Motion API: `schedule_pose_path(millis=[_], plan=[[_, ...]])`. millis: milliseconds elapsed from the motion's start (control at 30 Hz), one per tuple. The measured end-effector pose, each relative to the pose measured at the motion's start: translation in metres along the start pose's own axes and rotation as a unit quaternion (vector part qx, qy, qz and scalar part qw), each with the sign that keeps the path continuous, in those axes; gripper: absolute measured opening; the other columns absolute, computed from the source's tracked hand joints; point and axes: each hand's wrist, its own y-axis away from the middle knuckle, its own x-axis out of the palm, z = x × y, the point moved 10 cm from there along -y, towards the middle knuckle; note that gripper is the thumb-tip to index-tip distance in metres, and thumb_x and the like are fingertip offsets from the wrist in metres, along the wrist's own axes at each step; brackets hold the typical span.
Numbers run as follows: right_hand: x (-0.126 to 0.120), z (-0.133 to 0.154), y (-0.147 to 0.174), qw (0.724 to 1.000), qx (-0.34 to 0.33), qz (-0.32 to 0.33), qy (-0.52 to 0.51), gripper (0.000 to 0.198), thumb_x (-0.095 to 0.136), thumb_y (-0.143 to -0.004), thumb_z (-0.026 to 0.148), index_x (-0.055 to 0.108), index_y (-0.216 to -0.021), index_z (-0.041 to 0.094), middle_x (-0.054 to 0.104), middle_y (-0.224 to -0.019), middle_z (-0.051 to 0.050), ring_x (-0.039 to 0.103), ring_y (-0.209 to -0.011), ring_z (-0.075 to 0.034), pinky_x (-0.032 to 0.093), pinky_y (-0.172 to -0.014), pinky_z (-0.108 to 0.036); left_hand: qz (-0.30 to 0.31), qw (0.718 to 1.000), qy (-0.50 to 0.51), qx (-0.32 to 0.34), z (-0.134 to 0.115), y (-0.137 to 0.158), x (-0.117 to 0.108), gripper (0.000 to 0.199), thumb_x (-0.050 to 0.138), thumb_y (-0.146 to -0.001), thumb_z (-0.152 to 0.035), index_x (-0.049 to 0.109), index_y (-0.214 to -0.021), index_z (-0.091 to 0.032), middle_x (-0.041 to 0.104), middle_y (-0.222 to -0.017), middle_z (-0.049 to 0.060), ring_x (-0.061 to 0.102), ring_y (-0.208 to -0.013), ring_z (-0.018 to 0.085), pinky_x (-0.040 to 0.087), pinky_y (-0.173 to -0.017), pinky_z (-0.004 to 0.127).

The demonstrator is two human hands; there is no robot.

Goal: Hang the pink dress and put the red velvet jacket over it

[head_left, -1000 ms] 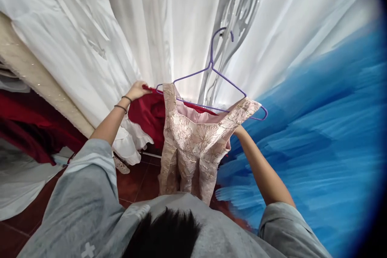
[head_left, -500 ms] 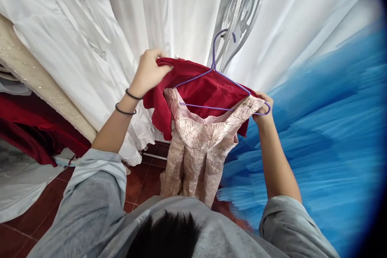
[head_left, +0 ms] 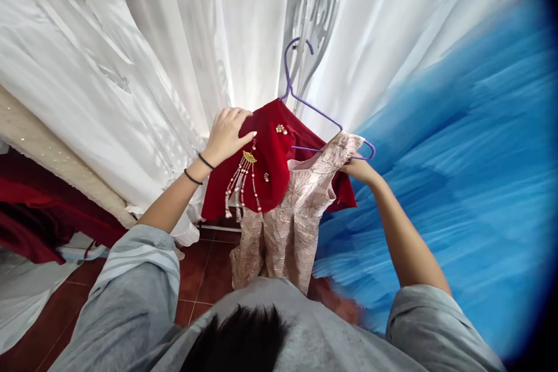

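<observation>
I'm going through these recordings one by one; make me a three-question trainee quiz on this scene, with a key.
1. True or false: the pink dress hangs from the purple hanger.
2. Which is nearer the beaded ornament on the red garment: A) the left hand or B) the right hand?
3. How many dark bands does the left arm wear?

Key: 1. True; 2. A; 3. Two.
</observation>
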Motion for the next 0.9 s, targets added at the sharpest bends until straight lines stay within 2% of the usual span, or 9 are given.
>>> schedule_pose_path(millis=[133, 233, 300, 367, 433, 567, 633, 767, 900], plan=[[-0.008, -0.012, 0.001, 0.997, 0.039, 0.035, 0.052, 0.015, 0.068, -0.071, 0.004, 0.073, -0.081, 0.013, 0.077, -0.089, -0.006, 0.067, -0.088, -0.019, 0.052, -0.089, -0.031, 0.043, 0.997, -0.058, 0.009, 0.021, -0.015, 0.029, 0.059, 0.054, -0.092, -0.044, 0.047, -0.142, -0.013, 0.055, -0.137, 0.019, 0.05, -0.127, 0.036, 0.037, -0.111, 0.052], [-0.048, 0.005, 0.0, 0.992, 0.048, 0.081, 0.088, 0.015, 0.067, -0.076, 0.003, 0.076, -0.088, 0.008, 0.075, -0.081, -0.007, 0.06, -0.072, -0.011, 0.046, -0.078, -0.025, 0.031, 0.996, -0.082, 0.019, 0.028, -0.016, 0.038, 0.06, 0.053, -0.092, -0.048, 0.049, -0.14, -0.013, 0.055, -0.134, 0.02, 0.05, -0.125, 0.037, 0.038, -0.11, 0.05], [-0.096, 0.027, 0.0, 0.992, 0.05, 0.019, 0.117, 0.019, 0.065, -0.081, 0.006, 0.076, -0.097, 0.003, 0.072, -0.075, -0.008, 0.052, -0.064, -0.007, 0.041, -0.072, -0.026, 0.026, 0.996, -0.079, 0.037, 0.03, -0.016, 0.04, 0.061, 0.052, -0.092, -0.051, 0.048, -0.141, -0.015, 0.053, -0.138, 0.019, 0.046, -0.13, 0.036, 0.034, -0.113, 0.049], [-0.142, 0.058, 0.007, 0.986, 0.018, -0.109, 0.126, 0.027, 0.063, -0.085, 0.011, 0.074, -0.108, 0.001, 0.072, -0.078, -0.01, 0.048, -0.062, -0.005, 0.037, -0.069, -0.029, 0.033, 0.996, -0.064, 0.044, 0.034, -0.017, 0.043, 0.06, 0.047, -0.094, -0.05, 0.044, -0.144, -0.015, 0.052, -0.141, 0.018, 0.045, -0.132, 0.034, 0.031, -0.115, 0.05], [-0.161, 0.082, 0.017, 0.971, -0.013, -0.187, 0.147, 0.029, 0.062, -0.087, 0.013, 0.073, -0.112, 0.002, 0.073, -0.086, -0.013, 0.047, -0.064, -0.005, 0.035, -0.07, -0.03, 0.041, 0.997, -0.061, 0.033, 0.04, -0.019, 0.044, 0.058, 0.041, -0.096, -0.048, 0.046, -0.141, -0.012, 0.056, -0.136, 0.019, 0.048, -0.128, 0.035, 0.033, -0.113, 0.052], [-0.142, 0.084, 0.018, 0.961, 0.058, -0.12, 0.243, 0.024, 0.064, -0.087, 0.017, 0.074, -0.093, -0.004, 0.073, -0.086, -0.017, 0.044, -0.064, -0.004, 0.032, -0.072, -0.033, 0.048, 0.994, -0.092, 0.022, 0.04, -0.02, 0.034, 0.046, 0.035, -0.098, -0.046, 0.062, -0.114, -0.013, 0.065, -0.11, 0.017, 0.057, -0.109, 0.033, 0.042, -0.103, 0.049], [-0.143, 0.094, 0.02, 0.954, 0.076, -0.133, 0.258, 0.028, 0.065, -0.086, 0.019, 0.072, -0.091, -0.007, 0.073, -0.09, -0.02, 0.047, -0.068, -0.004, 0.032, -0.073, -0.034, 0.061, 0.993, -0.095, 0.025, 0.034, -0.018, 0.027, 0.04, 0.034, -0.098, -0.043, 0.064, -0.096, -0.017, 0.065, -0.098, 0.014, 0.06, -0.096, 0.03, 0.046, -0.093, 0.044], [-0.14, 0.165, 0.035, 0.933, 0.014, -0.217, 0.286, 0.026, 0.056, -0.086, 0.008, 0.071, -0.102, -0.005, 0.073, -0.099, -0.022, 0.063, -0.094, -0.018, 0.037, -0.082, -0.036, 0.066, 0.994, -0.084, 0.007, 0.022, -0.007, 0.013, 0.035, 0.037, -0.096, -0.04, 0.053, -0.071, -0.022, 0.061, -0.079, 0.009, 0.057, -0.073, 0.024, 0.045, -0.071, 0.036], [-0.062, 0.22, 0.048, 0.931, -0.06, -0.173, 0.315, 0.03, 0.049, -0.084, 0.005, 0.069, -0.106, 0.006, 0.072, -0.096, -0.016, 0.068, -0.098, -0.028, 0.047, -0.084, -0.038, 0.058, 0.997, -0.045, 0.014, 0.009, 0.004, 0.004, 0.038, 0.035, -0.097, -0.04, 0.043, -0.065, -0.023, 0.055, -0.068, 0.005, 0.052, -0.066, 0.02, 0.039, -0.065, 0.033]])
